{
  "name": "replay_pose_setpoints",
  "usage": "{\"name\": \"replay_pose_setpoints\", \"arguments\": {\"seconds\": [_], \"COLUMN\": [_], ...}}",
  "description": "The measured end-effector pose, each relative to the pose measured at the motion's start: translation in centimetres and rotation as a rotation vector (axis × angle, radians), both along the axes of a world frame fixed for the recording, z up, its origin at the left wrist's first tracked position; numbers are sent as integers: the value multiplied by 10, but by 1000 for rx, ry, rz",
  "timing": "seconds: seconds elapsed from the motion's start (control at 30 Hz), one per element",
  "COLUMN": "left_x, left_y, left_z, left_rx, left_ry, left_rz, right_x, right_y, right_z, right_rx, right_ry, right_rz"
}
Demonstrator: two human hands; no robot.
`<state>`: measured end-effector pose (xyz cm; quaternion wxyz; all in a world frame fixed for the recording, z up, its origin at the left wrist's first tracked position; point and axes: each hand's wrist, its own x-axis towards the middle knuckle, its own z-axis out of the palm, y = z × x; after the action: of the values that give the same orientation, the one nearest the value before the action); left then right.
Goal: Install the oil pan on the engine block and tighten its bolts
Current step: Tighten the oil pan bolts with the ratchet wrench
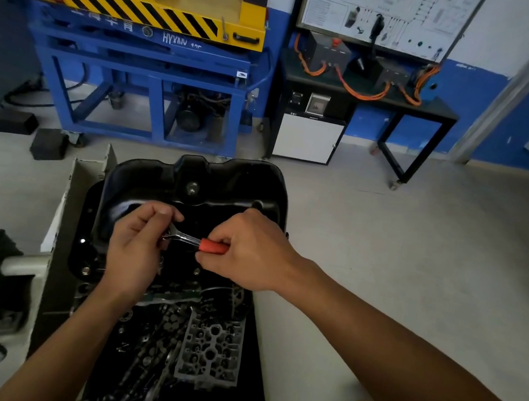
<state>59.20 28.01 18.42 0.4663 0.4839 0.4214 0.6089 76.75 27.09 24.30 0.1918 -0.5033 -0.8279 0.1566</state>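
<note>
Above the black oil pan [196, 186], the right hand [245, 249] grips a wrench [196, 241] (red-handled) while the left hand [137, 239] pinches its metal head.

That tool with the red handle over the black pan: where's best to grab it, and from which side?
By the red handle, coming from the right, as the right hand grips it. The tool lies nearly level, its bare metal shank pointing left to the working end, which the left hand pinches; that end probably needs to stay free.
</note>
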Motion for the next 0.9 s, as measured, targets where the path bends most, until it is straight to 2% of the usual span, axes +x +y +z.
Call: {"name": "replay_pose_setpoints", "arguments": {"seconds": [0.2,0.37,0.53,0.63,0.73,0.83,0.9], "left_x": [8,12,8,-2,-14,-18,-19], "left_y": [2,8,7,5,6,8,10], "left_z": [2,3,2,0,-1,-1,-2], "left_rx": [25,42,44,69,62,10,-32], "left_ry": [59,91,67,78,86,52,37], "left_rz": [-17,-49,-118,-154,-192,-233,-259], "right_x": [7,-7,-31,-35,-33,-26,-23], "right_y": [0,-22,-30,-30,-22,-4,9], "right_z": [1,1,5,6,15,34,47], "right_rx": [-27,-132,-88,-167,-252,-292,-241], "right_ry": [-23,-1,-8,-7,-110,-325,-480], "right_rz": [7,91,107,152,196,219,194]}}
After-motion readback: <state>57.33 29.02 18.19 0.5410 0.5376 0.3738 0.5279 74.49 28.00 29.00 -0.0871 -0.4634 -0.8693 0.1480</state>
